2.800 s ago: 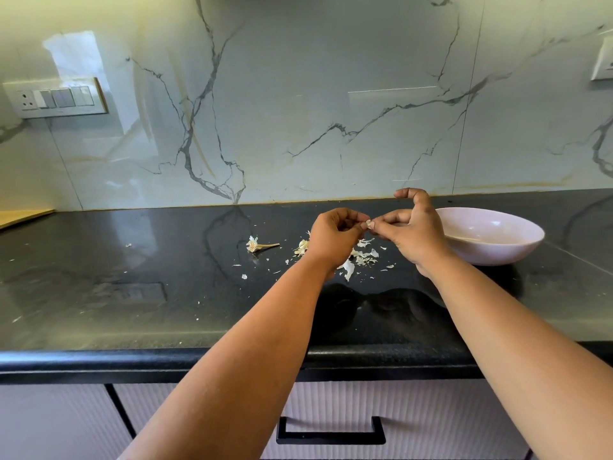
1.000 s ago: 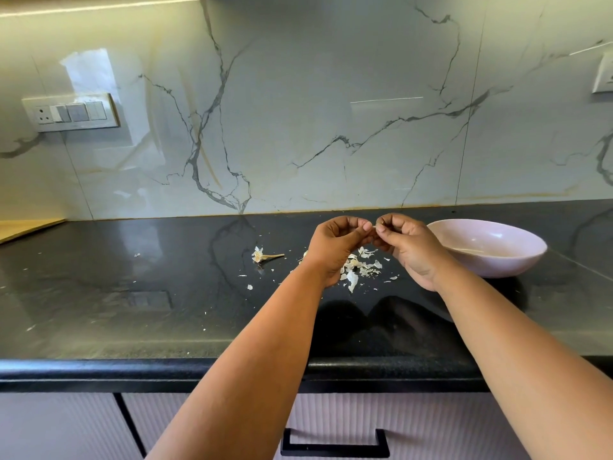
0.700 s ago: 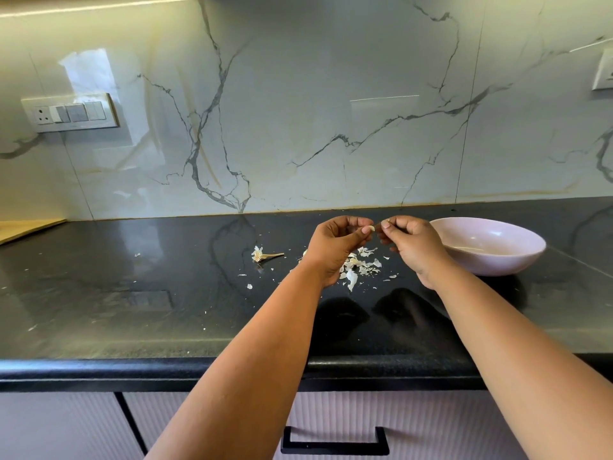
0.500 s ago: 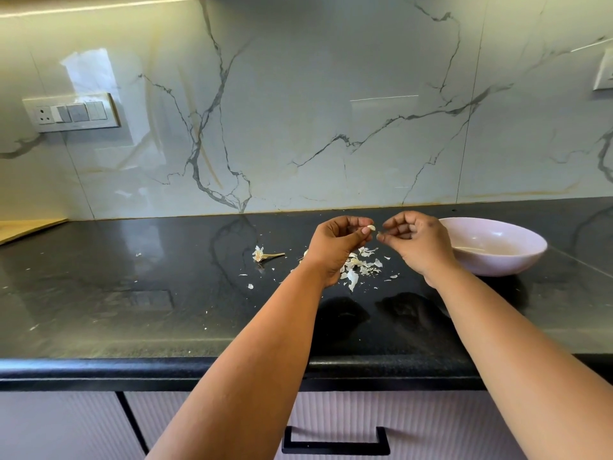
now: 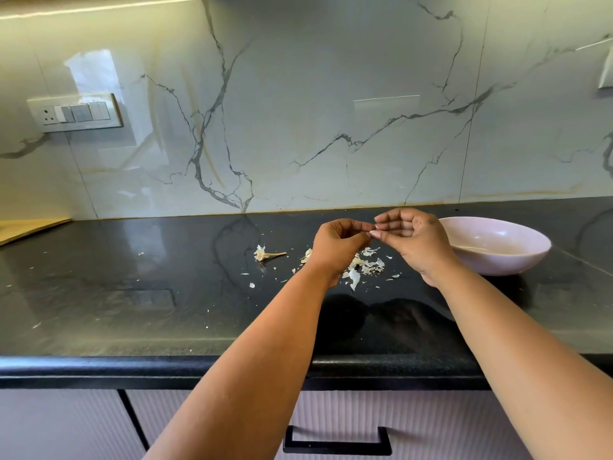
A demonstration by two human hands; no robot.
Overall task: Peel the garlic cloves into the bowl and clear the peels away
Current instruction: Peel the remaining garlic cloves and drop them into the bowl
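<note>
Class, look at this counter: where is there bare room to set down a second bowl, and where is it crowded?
Bare: the left stretch of the black counter, from the garlic stem to the wooden board, bar a few flecks; also the front strip by the counter edge. Crowded: the peels under both hands, and the pink bowl on the right.

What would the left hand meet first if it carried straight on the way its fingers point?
Probably the right hand: the left hand points right, its fingertips almost meeting the right's. Depth is unclear.
</note>
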